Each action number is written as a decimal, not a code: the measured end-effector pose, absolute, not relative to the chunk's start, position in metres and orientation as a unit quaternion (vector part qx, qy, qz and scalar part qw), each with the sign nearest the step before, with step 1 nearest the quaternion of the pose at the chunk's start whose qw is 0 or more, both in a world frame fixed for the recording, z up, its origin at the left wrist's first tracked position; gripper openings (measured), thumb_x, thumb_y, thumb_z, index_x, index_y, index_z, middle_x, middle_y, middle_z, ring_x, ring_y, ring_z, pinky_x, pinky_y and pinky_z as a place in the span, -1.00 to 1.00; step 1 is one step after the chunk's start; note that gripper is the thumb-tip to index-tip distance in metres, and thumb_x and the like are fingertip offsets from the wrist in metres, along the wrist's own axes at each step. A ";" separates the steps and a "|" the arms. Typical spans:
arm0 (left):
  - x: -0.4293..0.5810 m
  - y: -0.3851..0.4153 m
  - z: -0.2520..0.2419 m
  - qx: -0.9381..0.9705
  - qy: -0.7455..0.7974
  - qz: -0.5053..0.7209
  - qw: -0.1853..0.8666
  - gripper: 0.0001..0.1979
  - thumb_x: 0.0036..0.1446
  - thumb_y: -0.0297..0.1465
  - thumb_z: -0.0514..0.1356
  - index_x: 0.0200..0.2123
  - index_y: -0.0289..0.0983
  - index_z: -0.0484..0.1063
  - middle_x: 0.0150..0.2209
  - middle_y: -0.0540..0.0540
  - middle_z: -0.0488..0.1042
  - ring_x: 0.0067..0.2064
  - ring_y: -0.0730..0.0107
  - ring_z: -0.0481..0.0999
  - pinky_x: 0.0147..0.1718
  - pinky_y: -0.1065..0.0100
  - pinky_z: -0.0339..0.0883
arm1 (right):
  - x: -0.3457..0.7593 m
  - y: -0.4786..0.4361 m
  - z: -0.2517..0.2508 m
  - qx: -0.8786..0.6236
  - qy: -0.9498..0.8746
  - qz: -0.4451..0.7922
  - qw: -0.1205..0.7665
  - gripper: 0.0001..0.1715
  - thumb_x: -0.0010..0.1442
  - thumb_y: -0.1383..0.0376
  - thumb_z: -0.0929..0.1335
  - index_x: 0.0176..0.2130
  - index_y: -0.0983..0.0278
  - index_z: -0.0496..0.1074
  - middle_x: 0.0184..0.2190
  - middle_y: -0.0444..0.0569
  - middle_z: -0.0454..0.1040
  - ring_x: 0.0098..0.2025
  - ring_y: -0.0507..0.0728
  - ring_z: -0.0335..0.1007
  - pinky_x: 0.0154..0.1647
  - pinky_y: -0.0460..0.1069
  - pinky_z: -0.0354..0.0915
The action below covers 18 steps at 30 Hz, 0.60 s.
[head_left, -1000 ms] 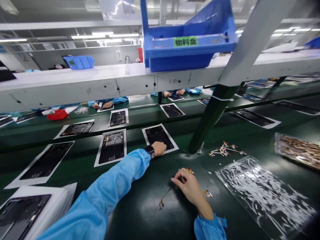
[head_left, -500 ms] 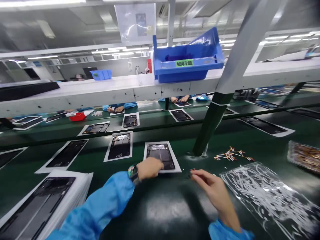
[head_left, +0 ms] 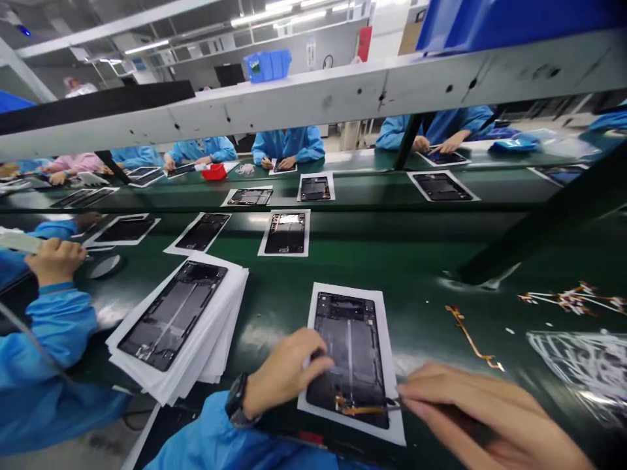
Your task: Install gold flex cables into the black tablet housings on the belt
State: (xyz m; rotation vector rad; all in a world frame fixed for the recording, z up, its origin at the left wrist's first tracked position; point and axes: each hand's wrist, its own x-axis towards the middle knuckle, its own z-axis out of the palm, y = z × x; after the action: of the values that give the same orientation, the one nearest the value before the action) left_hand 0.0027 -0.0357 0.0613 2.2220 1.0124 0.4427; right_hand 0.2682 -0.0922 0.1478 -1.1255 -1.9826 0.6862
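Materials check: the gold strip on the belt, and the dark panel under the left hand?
The gold strip looks like a flexible printed circuit, probably thin amber polyimide film with a glossy finish; it lies in a slim, kinked line. The dark panel looks matte dark grey with a soft sheen, perhaps metal or coated plastic; the look leaves that open.

A black device back housing (head_left: 351, 359) lies on white paper (head_left: 385, 346), an orange flex cable (head_left: 362, 410) across its lower end.

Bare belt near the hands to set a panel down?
Bare green belt lies between the stack of paper sheets and the paper sheet under the hands. A narrower strip runs between that sheet and the loose flex cable. Crowded at the sheet's lower end, where the left hand and right hand meet.
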 end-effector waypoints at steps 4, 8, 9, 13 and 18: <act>0.003 -0.017 0.075 0.695 0.366 0.278 0.553 -0.67 0.32 -0.23 0.12 0.07 -0.26 0.28 -0.08 -0.15 0.54 -0.03 0.28 0.50 -0.02 0.30 0.28 | 0.237 -0.049 0.138 -0.487 -0.760 0.335 0.271 -0.79 0.30 0.26 0.29 -0.25 0.19 0.54 -0.37 -0.11 0.57 -0.42 0.04 0.45 -0.41 -0.09 0.32; 0.017 -0.004 0.049 0.654 0.382 0.219 0.616 -0.52 0.08 -0.37 0.33 0.02 -0.31 0.24 -0.40 0.01 0.52 -0.34 0.39 0.50 -0.27 0.40 0.31 | 0.227 0.005 0.101 -0.531 -0.724 0.354 0.263 -0.85 0.21 0.27 0.34 -0.27 0.27 0.50 -0.46 -0.11 0.55 -0.47 0.04 0.40 -0.45 -0.09 0.23; 0.019 -0.001 0.040 0.671 0.409 0.220 0.578 -0.56 0.08 -0.42 0.31 0.00 -0.31 0.26 -0.45 0.06 0.48 -0.39 0.42 0.47 -0.32 0.41 0.29 | 0.226 0.016 0.092 -0.538 -0.720 0.354 0.259 -0.86 0.19 0.27 0.34 -0.30 0.27 0.50 -0.48 -0.11 0.55 -0.46 0.05 0.41 -0.43 -0.09 0.23; 0.013 0.006 0.012 0.793 0.489 0.219 0.291 -0.68 0.16 -0.52 0.21 -0.01 -0.24 0.34 -0.38 0.03 0.49 -0.32 0.34 0.47 -0.26 0.34 0.27 | 0.222 0.049 0.062 -0.558 -0.708 0.359 0.241 -0.90 0.14 0.29 0.35 -0.37 0.26 0.47 -0.49 -0.10 0.57 -0.42 0.07 0.47 -0.36 -0.08 0.25; 0.002 0.006 0.004 0.884 0.435 0.157 0.065 -0.89 0.30 -0.48 0.09 -0.21 -0.26 0.41 -0.37 -0.06 0.50 -0.33 0.28 0.47 -0.33 0.31 0.25 | 0.214 0.080 0.034 -0.575 -0.712 0.359 0.181 -0.89 0.10 0.36 0.35 -0.42 0.27 0.50 -0.50 -0.10 0.56 -0.41 0.07 0.48 -0.38 -0.09 0.23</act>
State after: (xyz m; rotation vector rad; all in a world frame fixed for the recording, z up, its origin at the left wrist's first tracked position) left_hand 0.0016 0.0064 0.0038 2.6677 1.3131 0.4725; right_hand 0.2141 0.0798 0.0339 -1.6235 -2.0115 1.0149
